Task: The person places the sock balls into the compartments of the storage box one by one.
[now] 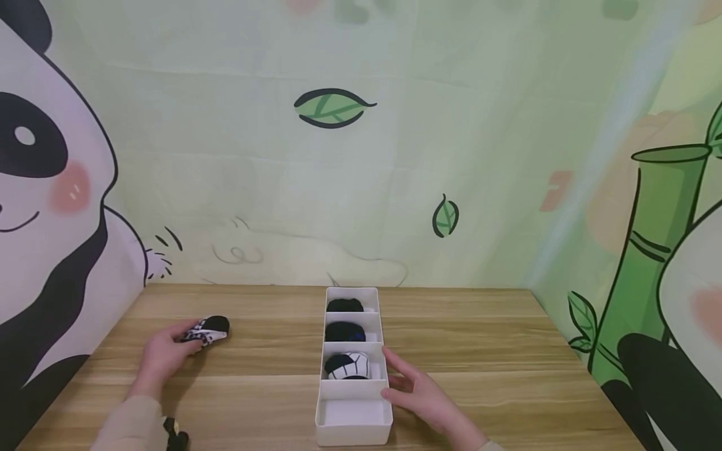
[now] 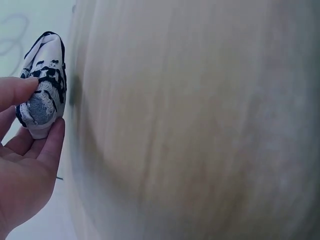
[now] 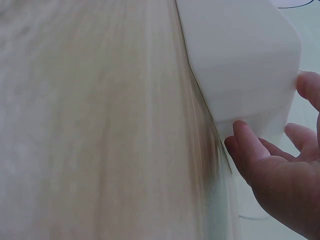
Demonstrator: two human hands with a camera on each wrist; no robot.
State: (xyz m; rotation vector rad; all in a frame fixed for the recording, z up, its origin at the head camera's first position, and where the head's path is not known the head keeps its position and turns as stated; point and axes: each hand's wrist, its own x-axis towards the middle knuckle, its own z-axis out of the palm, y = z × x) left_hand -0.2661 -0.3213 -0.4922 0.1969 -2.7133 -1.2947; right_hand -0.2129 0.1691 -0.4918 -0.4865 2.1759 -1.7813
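Over the left part of the table, my left hand [image 1: 160,356] pinches a rolled-up black-and-white patterned sock [image 1: 213,332] between thumb and fingers. The left wrist view shows the sock's pale fabric, dark pattern and a grey patch [image 2: 41,107]. A long white divided box [image 1: 354,435] stands mid-table. From back to front it holds a dark rolled sock [image 1: 345,305], another dark one [image 1: 344,331] with a blue spot, and a black-and-white one [image 1: 354,366]. The front compartment shows its white bottom. My right hand [image 1: 422,393] touches the box's right side with its fingertips, fingers loosely bent.
The wood-grain table [image 1: 479,351] extends to both sides of the box. A black object with a pale part [image 1: 177,436] shows beside my left sleeve, partly hidden; its kind cannot be told. A printed panda-and-bamboo backdrop [image 1: 254,188] rises behind the table.
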